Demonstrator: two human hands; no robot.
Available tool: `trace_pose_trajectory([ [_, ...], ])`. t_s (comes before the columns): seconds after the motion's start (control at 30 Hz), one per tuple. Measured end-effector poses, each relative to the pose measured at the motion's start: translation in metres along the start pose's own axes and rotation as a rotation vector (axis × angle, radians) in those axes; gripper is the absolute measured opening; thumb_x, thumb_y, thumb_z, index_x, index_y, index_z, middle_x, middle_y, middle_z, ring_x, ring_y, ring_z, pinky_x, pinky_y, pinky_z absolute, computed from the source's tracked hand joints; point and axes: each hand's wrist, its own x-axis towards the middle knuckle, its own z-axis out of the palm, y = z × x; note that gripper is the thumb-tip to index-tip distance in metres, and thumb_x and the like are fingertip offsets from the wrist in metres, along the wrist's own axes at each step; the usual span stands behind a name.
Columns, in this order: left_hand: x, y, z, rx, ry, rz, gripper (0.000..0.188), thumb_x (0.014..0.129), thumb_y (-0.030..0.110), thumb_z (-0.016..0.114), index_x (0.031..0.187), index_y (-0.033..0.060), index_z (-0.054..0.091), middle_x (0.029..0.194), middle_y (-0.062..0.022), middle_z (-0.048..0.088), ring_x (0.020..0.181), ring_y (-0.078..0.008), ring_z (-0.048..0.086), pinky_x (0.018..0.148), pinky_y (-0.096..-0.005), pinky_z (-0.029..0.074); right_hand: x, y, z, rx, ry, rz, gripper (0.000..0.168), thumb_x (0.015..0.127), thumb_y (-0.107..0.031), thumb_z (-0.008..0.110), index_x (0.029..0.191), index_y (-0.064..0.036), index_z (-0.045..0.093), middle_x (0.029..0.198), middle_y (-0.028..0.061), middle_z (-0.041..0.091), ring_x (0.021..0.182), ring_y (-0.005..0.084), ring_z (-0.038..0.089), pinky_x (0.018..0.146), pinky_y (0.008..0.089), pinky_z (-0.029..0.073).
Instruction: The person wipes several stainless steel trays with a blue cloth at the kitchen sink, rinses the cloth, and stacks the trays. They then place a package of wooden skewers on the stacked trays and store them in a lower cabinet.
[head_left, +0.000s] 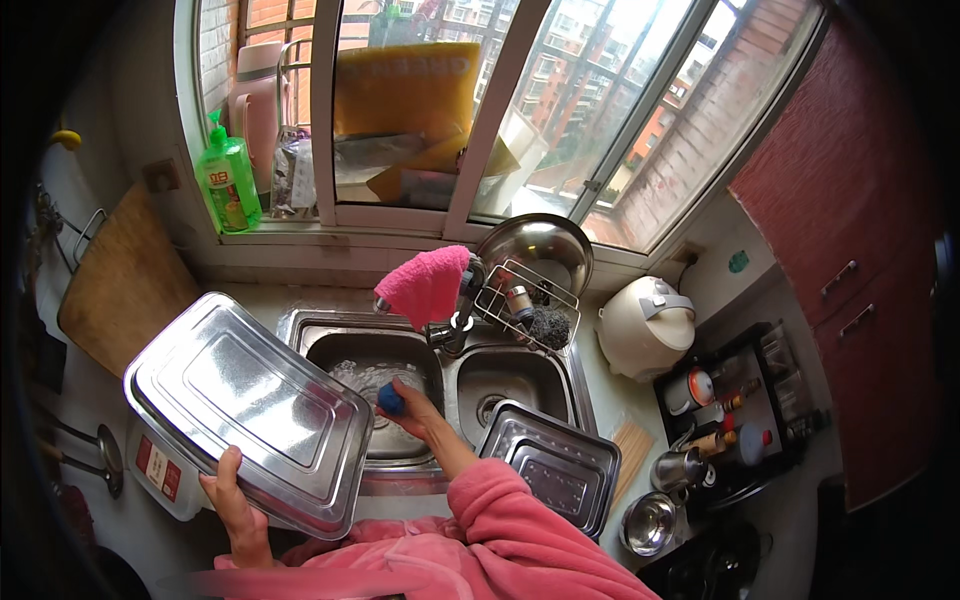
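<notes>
My left hand (238, 506) grips the near edge of a large rectangular stainless steel lid or tray (247, 409). The metal piece is tilted, with stepped rims pressed into its bright, reflective face, and it overlaps the sink's left side. Partly hidden beneath it is a white plastic container (169, 484) bearing a label. My right hand (412, 412) holds a small blue scrubber or sponge (390, 399) over the left basin (405, 442), where water shows at the bottom. A perforated metal tray (555, 469) rests across the front of the right basin (514, 375).
A pink cloth (427, 285) drapes over the faucet (454, 334). Behind the sink are a wire rack (499, 296) with steel wool (551, 328) and a metal basin (540, 240). A rice cooker (645, 330), steel bowl (649, 523), cutting board (127, 277) and green soap bottle (229, 180) stand around.
</notes>
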Motion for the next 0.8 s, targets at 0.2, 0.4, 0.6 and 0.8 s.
trace_pose_trajectory([
  [0.2,-0.005,0.005,0.005,0.018,0.015,-0.002,0.021,0.083,0.008,0.062,0.101,-0.0024,0.061,0.094,-0.0039,0.062,0.084,-0.0127,0.058,0.080,-0.0286,0.046,-0.001,0.000,0.000,0.438,0.231,0.069,0.035,0.080,-0.017,0.077,0.105,-0.008,0.056,0.095,0.0109,0.060,0.096,0.0276,0.058,0.075,0.0410,0.055],
  [0.4,-0.002,0.000,-0.006,-0.010,-0.002,-0.059,0.038,0.082,0.005,0.061,0.119,-0.0010,0.054,0.109,-0.0078,0.059,0.096,-0.0165,0.057,0.088,-0.0316,0.046,0.001,0.001,0.012,0.341,0.169,-0.056,0.028,0.083,0.002,0.066,0.106,-0.009,0.054,0.092,0.0085,0.059,0.085,0.0214,0.059,0.060,0.0266,0.051],
  [0.6,-0.004,0.004,-0.001,-0.008,0.027,-0.056,0.038,0.082,0.006,0.062,0.118,-0.0021,0.054,0.108,-0.0084,0.059,0.095,-0.0168,0.057,0.089,-0.0314,0.045,0.002,-0.012,0.030,0.065,0.141,-0.067,0.023,0.086,-0.006,0.067,0.104,-0.013,0.055,0.083,0.0044,0.057,0.066,0.0137,0.058,0.041,0.0187,0.038],
  [0.8,-0.004,0.005,-0.006,-0.015,0.015,-0.062,0.035,0.082,0.006,0.062,0.116,-0.0022,0.056,0.105,-0.0079,0.060,0.093,-0.0163,0.058,0.087,-0.0314,0.045,-0.002,-0.029,0.063,-0.259,0.282,-0.053,0.028,0.087,-0.034,0.069,0.083,-0.012,0.052,0.068,0.0008,0.053,0.050,0.0114,0.052,0.033,0.0199,0.029],
])
